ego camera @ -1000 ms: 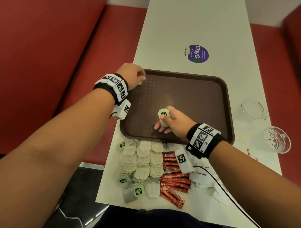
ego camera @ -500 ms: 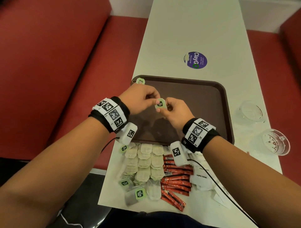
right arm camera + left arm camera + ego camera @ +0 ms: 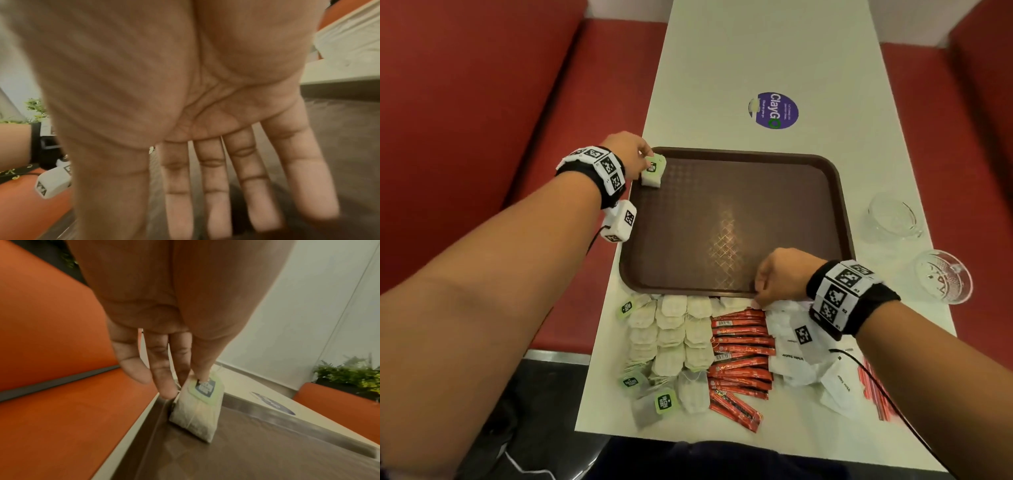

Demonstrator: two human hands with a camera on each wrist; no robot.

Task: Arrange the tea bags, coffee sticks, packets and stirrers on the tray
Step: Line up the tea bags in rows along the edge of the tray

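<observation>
My left hand (image 3: pixel 629 153) pinches a limp, featherlight tea bag (image 3: pixel 653 170) by its tag at the tray (image 3: pixel 835 192)'s far-left corner; right hand (image 3: pixel 779 275) spread, holding nothing.

Tray (image 3: pixel 839 205): one.
Tea bags on the tray: one (image 3: pixel 653 170), at its far-left corner.
Tea bags (image 3: pixel 671 337) in front of the tray: too many, overlapping, to count.
Coffee sticks (image 3: pixel 743 349): roughly ten, overlapping.
Sugar packets (image 3: pixel 794 359): count unclear.
Glasses (image 3: pixel 941 275) right of the tray: two.
Hands: two.

Brown cross-hatched tray (image 3: pixel 808 192), green-tagged cream tea bag (image 3: pixel 653 171), red coffee sticks (image 3: pixel 741 346), white packets (image 3: pixel 796 363)
</observation>
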